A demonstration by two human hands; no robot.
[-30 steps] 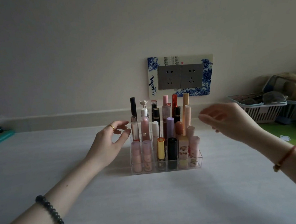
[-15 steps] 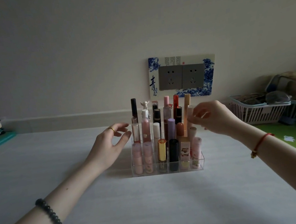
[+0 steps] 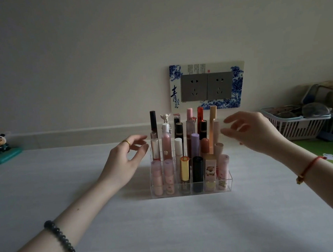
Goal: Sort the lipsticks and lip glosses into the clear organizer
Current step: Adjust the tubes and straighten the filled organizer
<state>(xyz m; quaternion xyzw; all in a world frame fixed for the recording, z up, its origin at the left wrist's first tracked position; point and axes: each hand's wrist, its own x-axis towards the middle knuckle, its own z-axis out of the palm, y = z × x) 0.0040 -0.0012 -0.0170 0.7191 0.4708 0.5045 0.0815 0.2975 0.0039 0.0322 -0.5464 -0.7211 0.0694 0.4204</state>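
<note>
Your left hand (image 3: 124, 162) and right hand (image 3: 251, 132), both loose and empty, flank the clear acrylic organizer (image 3: 192, 190) packed with upright lipsticks (image 3: 198, 170) on the white desk (image 3: 171, 231).

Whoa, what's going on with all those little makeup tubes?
A person is sorting lipsticks and lip glosses into a clear organizer on a white table. The tubes stand upright in its compartments, filling it from front to back. Neither hand holds anything: the left hand hovers open beside the organizer's left side, and the right hand hovers open by the tall tubes at the back right.
</note>
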